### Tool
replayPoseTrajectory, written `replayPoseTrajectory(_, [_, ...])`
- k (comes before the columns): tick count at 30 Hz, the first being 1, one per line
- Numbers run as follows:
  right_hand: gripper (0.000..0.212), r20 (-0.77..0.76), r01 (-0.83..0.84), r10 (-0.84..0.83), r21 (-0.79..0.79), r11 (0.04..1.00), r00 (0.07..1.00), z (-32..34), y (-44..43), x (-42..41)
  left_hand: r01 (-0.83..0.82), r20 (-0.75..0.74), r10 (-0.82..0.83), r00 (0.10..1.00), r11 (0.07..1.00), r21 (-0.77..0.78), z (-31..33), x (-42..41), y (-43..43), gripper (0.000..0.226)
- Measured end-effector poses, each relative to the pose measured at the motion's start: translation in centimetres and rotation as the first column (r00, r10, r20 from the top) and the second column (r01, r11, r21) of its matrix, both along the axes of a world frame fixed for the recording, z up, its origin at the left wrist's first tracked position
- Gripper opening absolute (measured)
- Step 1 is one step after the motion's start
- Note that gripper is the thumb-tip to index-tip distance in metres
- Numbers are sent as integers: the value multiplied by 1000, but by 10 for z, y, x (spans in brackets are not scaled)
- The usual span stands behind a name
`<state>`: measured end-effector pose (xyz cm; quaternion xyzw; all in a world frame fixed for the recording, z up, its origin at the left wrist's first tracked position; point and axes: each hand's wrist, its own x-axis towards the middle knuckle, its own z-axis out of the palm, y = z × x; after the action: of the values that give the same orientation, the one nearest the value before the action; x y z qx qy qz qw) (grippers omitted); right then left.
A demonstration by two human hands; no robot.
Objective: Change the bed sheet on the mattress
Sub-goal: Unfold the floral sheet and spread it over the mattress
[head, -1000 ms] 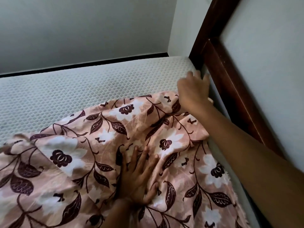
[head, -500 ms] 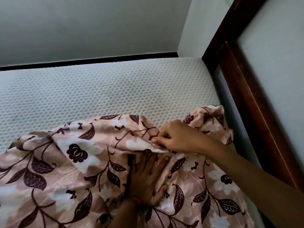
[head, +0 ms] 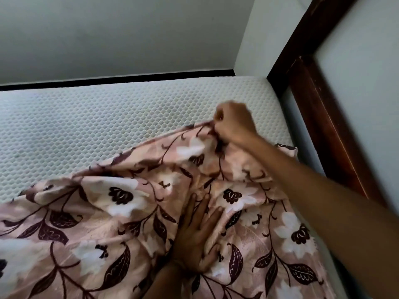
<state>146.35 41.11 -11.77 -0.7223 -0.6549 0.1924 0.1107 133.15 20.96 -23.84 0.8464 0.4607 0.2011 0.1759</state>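
A pink bed sheet (head: 103,229) with dark leaves and white flowers covers the near part of the white quilted mattress (head: 108,121). My right hand (head: 234,123) grips a bunched edge of the sheet and holds it lifted toward the far right corner of the mattress. My left hand (head: 196,236) lies flat with spread fingers on the sheet in the near middle, pressing it down. The far half of the mattress is bare.
A dark wooden bed frame (head: 319,117) runs along the right side of the mattress, with a pale wall (head: 362,87) behind it. A grey wall (head: 118,33) stands beyond the far edge, with a dark strip (head: 116,79) along its base.
My right hand has taken hold of the sheet's edge and pulled it up and toward the far right corner. My left hand has stayed pressed on the sheet.
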Motion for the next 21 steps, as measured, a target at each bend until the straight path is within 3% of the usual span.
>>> replayPoseTrajectory(2, [22,63,136,-154,228,964,986,15,42,16,7,72,-6,997,1000,-6,0,2,1,61])
replayPoseTrajectory(4, [28,65,266,-323,427,864,944,43,79,39,7,73,-7,997,1000,1,0,3,2,61])
replayPoseTrajectory(6, [27,17,339,-408,525,781,913,66,101,64,9,62,-10,998,1000,22,-3,2,2,61])
replayPoseTrajectory(7, [25,45,315,-393,520,794,918,69,102,71,10,62,-12,998,1000,27,-3,2,3,62])
replayPoseTrajectory(9, [20,109,142,-202,402,905,973,55,84,65,9,63,-11,998,999,34,-2,1,5,62])
replayPoseTrajectory(11, [34,73,-49,44,71,996,996,21,41,44,11,45,-14,999,998,67,-2,2,5,63])
replayPoseTrajectory(12, [44,90,-127,136,-101,987,987,5,16,34,17,37,-20,999,997,77,-2,3,4,63])
replayPoseTrajectory(13, [40,112,-162,185,-188,969,976,-7,-4,26,25,30,-27,999,997,79,-2,3,4,63])
replayPoseTrajectory(14, [25,147,-178,204,-172,969,968,-16,-22,20,24,18,-26,999,996,83,-1,3,3,62])
replayPoseTrajectory(15, [7,189,-210,226,-102,972,956,-19,-37,15,17,4,-18,1000,996,92,0,3,4,61])
replayPoseTrajectory(17, [17,243,-279,226,211,937,943,-20,-62,12,10,-42,-6,999,996,92,-2,2,3,59])
replayPoseTrajectory(19, [24,251,-308,202,517,799,947,-20,-87,15,6,-87,3,996,994,109,-1,2,0,57])
replayPoseTrajectory(21, [29,297,-406,282,562,721,912,-22,-121,25,16,-92,3,996,978,206,9,1,-11,51])
